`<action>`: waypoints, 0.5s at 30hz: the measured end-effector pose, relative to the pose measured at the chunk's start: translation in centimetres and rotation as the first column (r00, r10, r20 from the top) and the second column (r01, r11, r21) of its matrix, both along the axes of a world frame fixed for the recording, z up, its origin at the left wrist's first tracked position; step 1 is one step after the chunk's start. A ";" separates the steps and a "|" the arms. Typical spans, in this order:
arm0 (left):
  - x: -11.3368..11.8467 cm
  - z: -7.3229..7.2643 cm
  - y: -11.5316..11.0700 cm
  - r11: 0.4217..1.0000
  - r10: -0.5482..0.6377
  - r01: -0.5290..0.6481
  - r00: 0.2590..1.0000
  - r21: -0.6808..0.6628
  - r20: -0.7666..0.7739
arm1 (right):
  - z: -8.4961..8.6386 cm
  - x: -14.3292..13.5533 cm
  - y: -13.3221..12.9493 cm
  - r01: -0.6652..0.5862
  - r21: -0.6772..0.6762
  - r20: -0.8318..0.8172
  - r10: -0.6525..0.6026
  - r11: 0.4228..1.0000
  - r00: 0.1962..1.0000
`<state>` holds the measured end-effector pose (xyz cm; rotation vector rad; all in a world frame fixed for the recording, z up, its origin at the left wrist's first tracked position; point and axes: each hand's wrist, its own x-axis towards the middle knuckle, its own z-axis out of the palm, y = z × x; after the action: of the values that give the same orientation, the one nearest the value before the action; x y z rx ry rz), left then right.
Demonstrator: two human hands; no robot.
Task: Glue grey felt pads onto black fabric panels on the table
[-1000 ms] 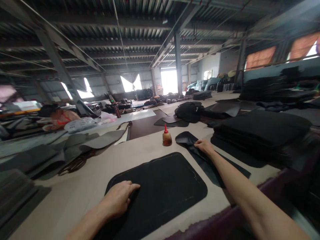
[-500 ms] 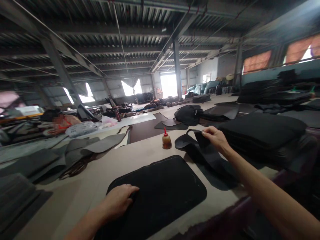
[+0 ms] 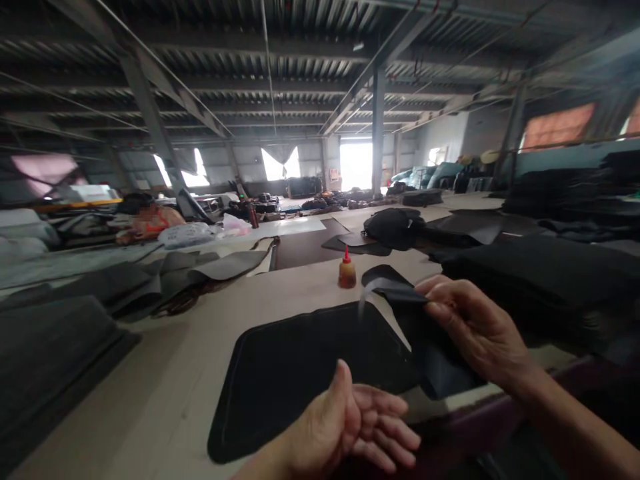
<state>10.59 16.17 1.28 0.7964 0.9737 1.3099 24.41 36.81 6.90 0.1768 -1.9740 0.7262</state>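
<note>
Pinched between the fingers of my right hand [image 3: 475, 327] is the edge of a dark, flexible sheet piece [image 3: 420, 320], partly lifted and bent, its lower part resting on the table. My left hand [image 3: 350, 427] is turned palm up with fingers spread, holding nothing, above the near edge of a flat black panel [image 3: 295, 360] with rounded corners. That panel lies on the pale table [image 3: 180, 373]. Just beyond it stands a small bottle [image 3: 347, 272] of amber liquid with a red pointed cap.
A thick stack of black pieces [image 3: 545, 280] sits on the right. Grey sheets [image 3: 160, 280] and a grey stack [image 3: 55, 373] lie on the left. Farther back are a black bundle [image 3: 393, 228] and plastic bags [image 3: 186, 235]. Another person [image 3: 150, 217] is at the far left.
My left hand has come off the black panel, moved right and turned palm up. My right hand has drawn nearer, pulling the dark sheet piece toward me. The view has swung slightly left.
</note>
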 end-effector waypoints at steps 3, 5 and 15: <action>0.4 -0.6 -0.2 0.999 0.023 -0.030 0.940 0.016 0.341 | -0.5 0.4 -2.4 -0.166 0.116 0.132 0.150 0.979 0.980; 0.3 -0.5 -0.7 0.996 0.073 -0.084 0.897 0.006 0.437 | -1.0 0.8 -3.4 -0.249 0.183 0.224 0.206 0.951 0.952; -2.5 -0.1 -5.9 0.713 0.696 -0.690 0.718 -0.129 0.005 | -4.8 2.2 -4.5 -0.159 -0.092 0.530 0.183 0.983 0.828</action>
<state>8.05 10.23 1.17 0.2805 1.3678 1.8843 26.61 32.32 2.10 0.1329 -2.4969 1.0201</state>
